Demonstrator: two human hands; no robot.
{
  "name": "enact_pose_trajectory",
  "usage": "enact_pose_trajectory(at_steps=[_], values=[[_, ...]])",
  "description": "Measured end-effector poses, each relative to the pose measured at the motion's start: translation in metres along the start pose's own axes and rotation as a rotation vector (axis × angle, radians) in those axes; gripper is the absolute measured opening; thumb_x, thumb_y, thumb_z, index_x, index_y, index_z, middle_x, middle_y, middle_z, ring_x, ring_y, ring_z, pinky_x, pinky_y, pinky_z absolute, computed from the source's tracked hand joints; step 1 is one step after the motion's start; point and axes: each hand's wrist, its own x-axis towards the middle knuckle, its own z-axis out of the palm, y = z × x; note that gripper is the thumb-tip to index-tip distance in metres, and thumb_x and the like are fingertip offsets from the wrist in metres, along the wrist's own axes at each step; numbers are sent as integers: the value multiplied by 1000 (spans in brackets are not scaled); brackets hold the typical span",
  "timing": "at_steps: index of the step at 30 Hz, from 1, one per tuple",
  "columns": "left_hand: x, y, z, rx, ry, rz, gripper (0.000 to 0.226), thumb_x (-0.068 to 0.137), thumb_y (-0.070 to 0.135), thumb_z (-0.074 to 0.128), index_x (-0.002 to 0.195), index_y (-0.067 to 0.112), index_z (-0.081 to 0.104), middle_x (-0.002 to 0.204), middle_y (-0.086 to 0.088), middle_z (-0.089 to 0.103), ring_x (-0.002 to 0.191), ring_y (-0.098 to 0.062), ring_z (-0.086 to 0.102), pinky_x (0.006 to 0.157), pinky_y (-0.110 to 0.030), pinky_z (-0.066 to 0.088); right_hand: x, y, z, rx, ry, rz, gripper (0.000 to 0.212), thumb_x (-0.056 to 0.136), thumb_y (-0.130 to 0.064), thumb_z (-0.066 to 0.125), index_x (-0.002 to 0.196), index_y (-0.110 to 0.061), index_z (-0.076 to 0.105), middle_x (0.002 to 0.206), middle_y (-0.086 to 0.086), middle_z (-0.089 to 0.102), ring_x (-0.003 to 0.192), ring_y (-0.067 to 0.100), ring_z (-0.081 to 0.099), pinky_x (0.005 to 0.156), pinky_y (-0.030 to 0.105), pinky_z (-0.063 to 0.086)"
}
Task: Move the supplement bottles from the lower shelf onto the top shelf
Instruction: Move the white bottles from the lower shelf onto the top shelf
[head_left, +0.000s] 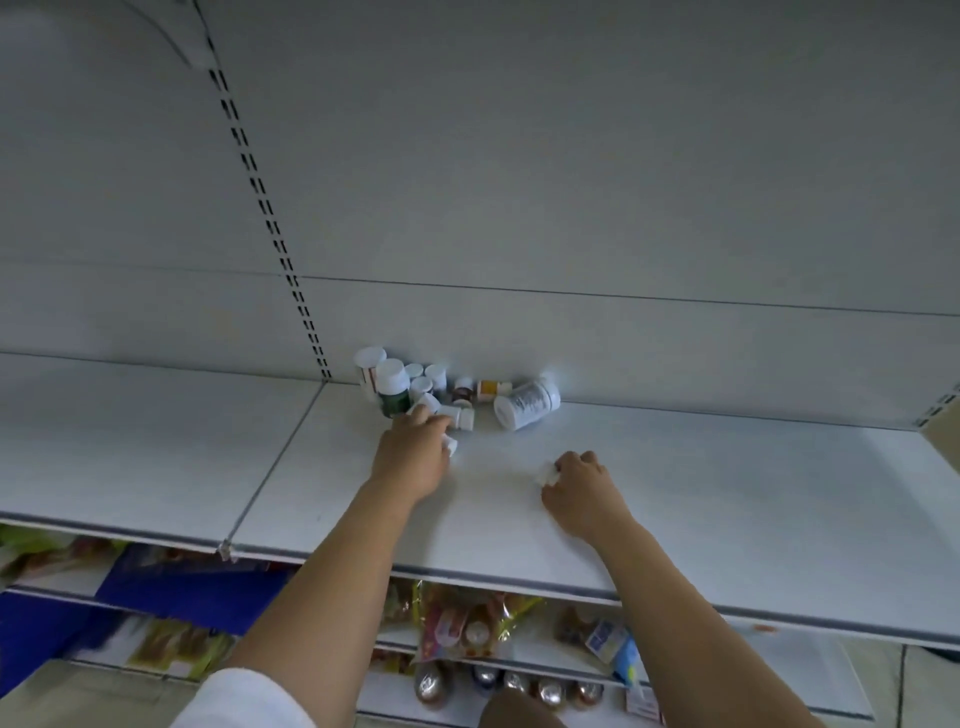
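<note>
Placement looks to be the step in hand. In the head view both arms reach over the front edge of the top shelf (701, 509), a flat white panel that looks like smooth painted metal. The left hand (413, 449) is at the near edge of the bottle cluster (431, 384), which is gathered against the back panel (571, 182). Its fingers are curled round a small white bottle (451, 446), whose cap pokes out on the thumb side. The fingertips may also touch another bottle in the cluster, but blur makes that hard to tell. The right hand (579, 486) rests on bare shelf, apart from the cluster, with its fingers closed on a second small bottle (546, 474); only a white end of it shows.

The cluster is made up of plastic cylinders with round white caps. A green-labelled bottle (393, 392) stands upright at the left. A large white bottle (527, 404) and an orange-labelled bottle (491, 388) lie on their sides.

The next move calls for standing each held bottle on its base and letting go gently. The surface is slick and the bottles are round, so a tipped one would likely roll, and a careless nudge could topple the upright ones. Glossy packets (467, 621) crowd the lower shelves (789, 675). I cannot tell whether more supplement bottles wait there.
</note>
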Motion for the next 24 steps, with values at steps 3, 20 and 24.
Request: enact_pose_trajectory(at_steps=[3,20,24], values=[[-2,-4,2,21,-85,6,41,92,12,48,132,16,50,150,-6,31,120,-33,44,93,-40,46,-11,-15,-12,144,30,-21,29,90,-21,50,113,-4,48,109,11,55,94,26,52,70,29,38],[-116,10,-83,-448,70,-128,23,94,24,55,108,9,64,104,-8,63,93,-26,59,74,-32,44,-141,-45,-71,623,131,-136,26,90,-28,60,109,-19,46,95,4,62,84,19,62,65,25,47],[-154,55,-157,-965,67,-161,24,93,26,56,112,14,66,105,-6,66,96,-24,61,81,-39,53,-180,-63,-102,765,146,-160,28,92,-30,56,112,-17,43,90,0,60,90,22,64,79,41,52]])
